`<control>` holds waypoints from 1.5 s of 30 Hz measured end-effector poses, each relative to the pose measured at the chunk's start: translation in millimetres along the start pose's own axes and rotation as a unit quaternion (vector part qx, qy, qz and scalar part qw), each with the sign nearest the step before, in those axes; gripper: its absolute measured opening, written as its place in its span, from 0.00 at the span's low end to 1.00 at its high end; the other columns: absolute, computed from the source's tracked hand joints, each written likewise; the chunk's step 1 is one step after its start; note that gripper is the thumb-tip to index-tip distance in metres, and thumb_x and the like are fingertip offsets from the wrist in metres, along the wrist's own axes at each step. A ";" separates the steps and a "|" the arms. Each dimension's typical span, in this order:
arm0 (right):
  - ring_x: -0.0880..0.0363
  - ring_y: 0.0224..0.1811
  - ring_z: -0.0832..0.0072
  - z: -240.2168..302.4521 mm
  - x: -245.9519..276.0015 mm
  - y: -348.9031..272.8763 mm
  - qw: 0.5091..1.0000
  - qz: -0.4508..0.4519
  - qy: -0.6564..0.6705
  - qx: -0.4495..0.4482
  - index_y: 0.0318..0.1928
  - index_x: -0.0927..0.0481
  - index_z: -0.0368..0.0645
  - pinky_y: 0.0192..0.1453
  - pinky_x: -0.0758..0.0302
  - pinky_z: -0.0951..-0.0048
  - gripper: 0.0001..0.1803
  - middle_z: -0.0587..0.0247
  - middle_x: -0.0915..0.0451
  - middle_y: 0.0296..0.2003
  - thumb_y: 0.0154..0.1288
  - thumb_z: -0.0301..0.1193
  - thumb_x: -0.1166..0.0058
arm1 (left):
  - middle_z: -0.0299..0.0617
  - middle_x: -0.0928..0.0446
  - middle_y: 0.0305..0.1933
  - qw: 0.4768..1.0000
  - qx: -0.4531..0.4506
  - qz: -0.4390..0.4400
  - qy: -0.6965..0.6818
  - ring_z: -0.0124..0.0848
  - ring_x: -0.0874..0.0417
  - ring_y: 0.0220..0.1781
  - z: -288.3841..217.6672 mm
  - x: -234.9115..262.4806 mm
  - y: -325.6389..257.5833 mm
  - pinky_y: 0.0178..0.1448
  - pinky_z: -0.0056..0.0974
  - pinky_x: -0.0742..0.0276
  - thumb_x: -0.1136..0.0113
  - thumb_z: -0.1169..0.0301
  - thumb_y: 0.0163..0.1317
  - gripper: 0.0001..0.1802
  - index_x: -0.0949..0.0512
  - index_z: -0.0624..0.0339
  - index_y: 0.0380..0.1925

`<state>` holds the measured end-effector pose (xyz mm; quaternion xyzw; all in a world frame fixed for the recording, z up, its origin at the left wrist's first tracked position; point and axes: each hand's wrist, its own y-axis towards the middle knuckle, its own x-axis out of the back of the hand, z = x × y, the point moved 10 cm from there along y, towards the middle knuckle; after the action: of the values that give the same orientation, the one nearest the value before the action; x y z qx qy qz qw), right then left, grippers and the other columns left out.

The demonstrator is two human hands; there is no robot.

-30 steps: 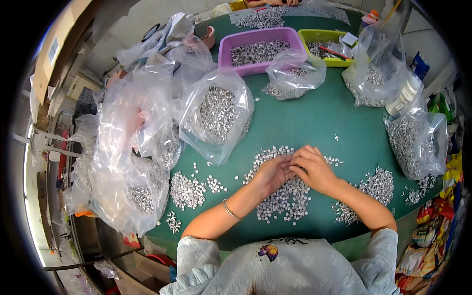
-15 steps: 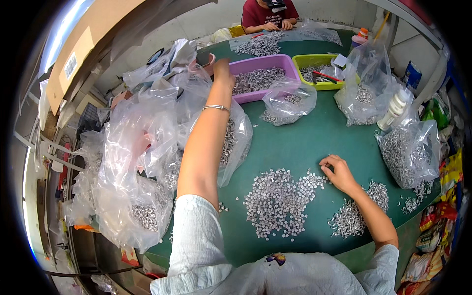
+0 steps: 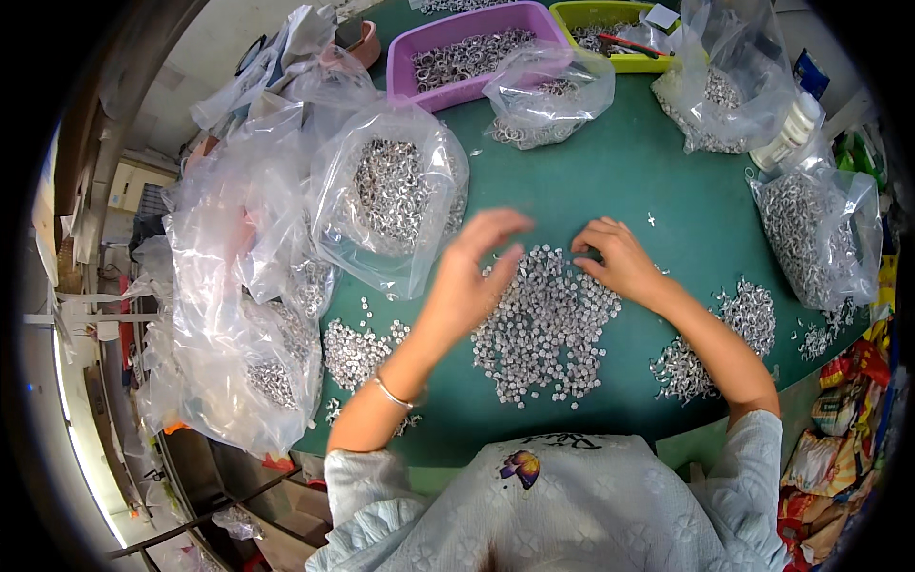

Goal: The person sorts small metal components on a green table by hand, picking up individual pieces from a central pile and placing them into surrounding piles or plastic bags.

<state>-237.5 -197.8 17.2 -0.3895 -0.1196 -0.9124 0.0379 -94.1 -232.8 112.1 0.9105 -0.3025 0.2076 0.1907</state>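
2 loose, empty hands (image 3: 474, 276) (image 3: 620, 259) on silvery parts heap (image 3: 543, 329), clear bag (image 3: 393, 195) just left.

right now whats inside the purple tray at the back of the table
The purple tray holds a layer of small silvery metal rings. Its near right corner is covered by a clear bag of similar parts, so what lies there cannot be seen.

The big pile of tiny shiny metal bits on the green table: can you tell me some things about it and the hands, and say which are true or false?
1. Both hands are at the central pile of small silvery metal pieces. True.
2. The left hand holds a clear plastic bag. False: it holds no bag and is spread open over the pile.
3. The right hand rests at the pile's upper right edge. True.
4. The purple plastic tray is empty. False: it holds metal pieces.
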 end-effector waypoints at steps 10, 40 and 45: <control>0.27 0.33 0.67 0.1 -3.7 2.9 1.000 -0.007 -0.001 -0.007 0.29 0.23 0.40 0.36 0.31 0.69 0.03 0.62 0.25 0.29 0.51 0.22 0.44 | 0.50 0.29 0.55 0.996 -0.033 -0.003 0.089 0.48 0.30 0.59 51.6 -57.7 -31.3 0.62 0.44 0.35 0.46 0.82 0.55 0.17 0.27 0.64 0.47; 0.24 0.32 0.56 12.9 -33.4 15.1 0.987 0.135 -0.088 0.015 0.29 0.25 0.43 0.33 0.29 0.57 0.05 0.61 0.26 0.33 0.53 0.26 0.42 | 0.47 0.27 0.38 0.991 -0.004 0.015 0.136 0.45 0.25 0.42 56.3 -69.7 -35.3 0.45 0.43 0.29 0.43 0.80 0.51 0.12 0.24 0.62 0.38; 0.25 0.32 0.54 6.6 -23.8 11.8 0.989 0.104 -0.101 -0.010 0.30 0.28 0.41 0.33 0.30 0.56 0.06 0.59 0.26 0.33 0.54 0.26 0.43 | 0.45 0.28 0.34 0.984 -0.049 0.053 0.163 0.44 0.25 0.39 63.5 -85.7 -14.7 0.43 0.43 0.29 0.41 0.78 0.50 0.08 0.23 0.62 0.33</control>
<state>-214.5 -208.1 6.7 -0.4904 -0.0725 -0.8607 0.1159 -130.8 -211.5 13.1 0.8368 -0.3250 0.3478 0.2706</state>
